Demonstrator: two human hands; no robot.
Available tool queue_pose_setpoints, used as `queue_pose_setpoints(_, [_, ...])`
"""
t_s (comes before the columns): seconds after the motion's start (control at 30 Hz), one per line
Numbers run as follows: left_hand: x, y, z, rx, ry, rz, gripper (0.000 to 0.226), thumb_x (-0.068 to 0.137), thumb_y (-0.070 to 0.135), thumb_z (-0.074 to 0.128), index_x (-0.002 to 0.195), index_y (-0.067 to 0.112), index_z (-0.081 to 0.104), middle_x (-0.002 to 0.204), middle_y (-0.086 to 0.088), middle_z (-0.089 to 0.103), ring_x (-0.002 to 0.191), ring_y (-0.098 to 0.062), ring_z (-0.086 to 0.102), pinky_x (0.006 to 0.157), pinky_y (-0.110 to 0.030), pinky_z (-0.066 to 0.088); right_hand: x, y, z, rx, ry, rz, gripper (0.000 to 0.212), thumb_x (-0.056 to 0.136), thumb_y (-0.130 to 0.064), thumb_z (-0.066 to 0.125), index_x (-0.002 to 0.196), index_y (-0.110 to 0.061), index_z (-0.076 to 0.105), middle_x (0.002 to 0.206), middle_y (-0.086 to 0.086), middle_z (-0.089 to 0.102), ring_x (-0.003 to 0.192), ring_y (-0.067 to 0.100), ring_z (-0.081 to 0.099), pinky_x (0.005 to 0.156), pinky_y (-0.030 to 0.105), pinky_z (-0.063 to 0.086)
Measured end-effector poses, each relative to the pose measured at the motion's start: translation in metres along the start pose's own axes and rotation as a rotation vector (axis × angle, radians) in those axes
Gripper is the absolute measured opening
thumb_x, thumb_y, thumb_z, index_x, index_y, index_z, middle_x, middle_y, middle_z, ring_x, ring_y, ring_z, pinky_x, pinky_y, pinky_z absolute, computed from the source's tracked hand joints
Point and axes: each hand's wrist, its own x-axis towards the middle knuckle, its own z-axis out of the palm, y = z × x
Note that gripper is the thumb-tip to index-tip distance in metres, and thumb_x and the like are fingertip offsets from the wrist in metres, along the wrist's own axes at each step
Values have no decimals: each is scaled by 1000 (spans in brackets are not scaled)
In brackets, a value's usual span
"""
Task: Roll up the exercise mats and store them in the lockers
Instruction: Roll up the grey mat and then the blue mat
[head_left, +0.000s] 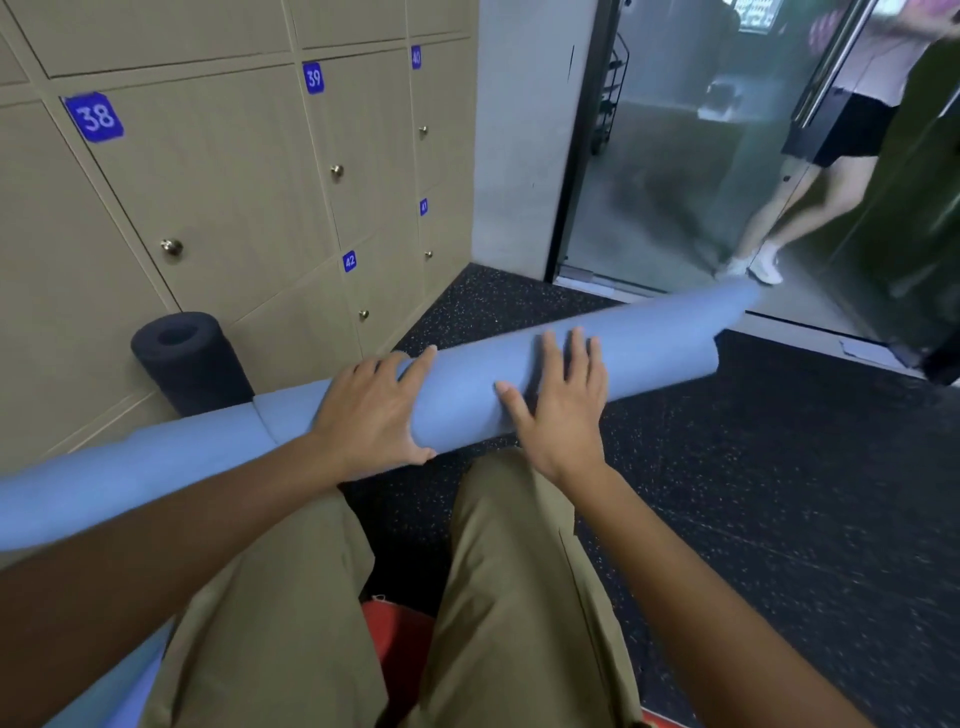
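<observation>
A blue exercise mat (467, 395), rolled into a long tube, lies across the dark floor in front of my knees, running from the lower left to the upper right. My left hand (371, 415) rests on top of the roll with its fingers spread and thumb under the near side. My right hand (563, 400) presses flat on the roll, fingers straight. A black rolled mat (189, 364) stands on end against the lockers (218, 176), whose beige doors are all closed.
The numbered lockers fill the left wall, with a grey pillar (511, 135) at their end. A glass door (675, 156) stands at the right, a person's legs (789, 208) behind it. Black speckled rubber floor (779, 493) spreads to the right. A red object (400, 639) lies beneath me.
</observation>
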Motion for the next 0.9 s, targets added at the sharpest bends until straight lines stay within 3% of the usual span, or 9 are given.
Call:
queue_pose_setpoints(0.13, [51,-3,-27,-193,-11,-117,130,56,75,79,159,27,15,144,-12,48,128,-39,51,103,-48,44,25,-9,-13,269,71,275,107,95,-61,57,161,-13,-12,167,17,-22,155,36,-15,125,50,-2])
queue_pose_setpoints(0.23, [85,-4,-47,-348,17,-157,125,54,71,83,154,28,20,146,-9,47,127,-37,52,99,-48,46,59,-14,-26,801,-19,486,119,93,-53,68,158,-15,-25,170,14,3,156,33,13,126,52,16])
queue_pose_setpoints(0.33, [110,-9,-65,-443,34,-178,123,49,72,84,148,28,25,143,-6,51,123,-35,56,94,-45,48,93,-24,-40,1124,-167,538,116,90,-54,71,161,-26,-16,166,10,25,146,32,39,116,59,36])
queue_pose_setpoints(0.4, [123,-11,-75,-475,52,-178,123,46,72,85,145,28,27,138,-6,55,120,-34,57,93,-46,50,111,-34,-47,1174,-199,452,105,88,-53,74,161,-26,4,158,4,42,138,29,51,109,60,45])
queue_pose_setpoints(0.5, [134,-11,-81,-562,91,-168,129,42,70,88,148,29,25,137,-6,56,122,-35,55,95,-48,50,135,-53,-58,1235,-167,319,82,83,-48,82,145,-25,33,136,-10,61,122,18,64,100,55,54])
queue_pose_setpoints(0.6, [134,-16,-77,-688,121,-166,142,41,67,90,155,36,10,142,-3,55,125,-32,56,98,-49,51,144,-67,-62,1205,-148,259,88,78,-43,88,143,-21,33,134,-8,62,118,14,65,101,50,54])
queue_pose_setpoints(0.7, [124,-26,-67,-849,19,-123,142,52,53,96,156,44,-2,144,8,55,121,-19,61,97,-41,54,137,-67,-47,1103,-148,237,93,70,-41,93,142,-20,37,131,-7,63,114,13,66,99,43,56])
queue_pose_setpoints(0.8, [106,-34,-41,-949,-77,-109,142,51,56,97,155,41,1,148,13,49,126,-12,58,104,-40,52,117,-58,-18,1001,-187,212,103,61,-40,97,144,-22,39,133,-6,62,116,14,65,100,42,55])
queue_pose_setpoints(0.9, [84,-41,0,-1020,-123,-173,137,47,58,95,151,38,8,140,8,54,119,-16,63,102,-44,54,92,-49,14,941,-268,193,105,66,-33,97,150,-23,34,140,-5,56,121,15,60,103,42,53])
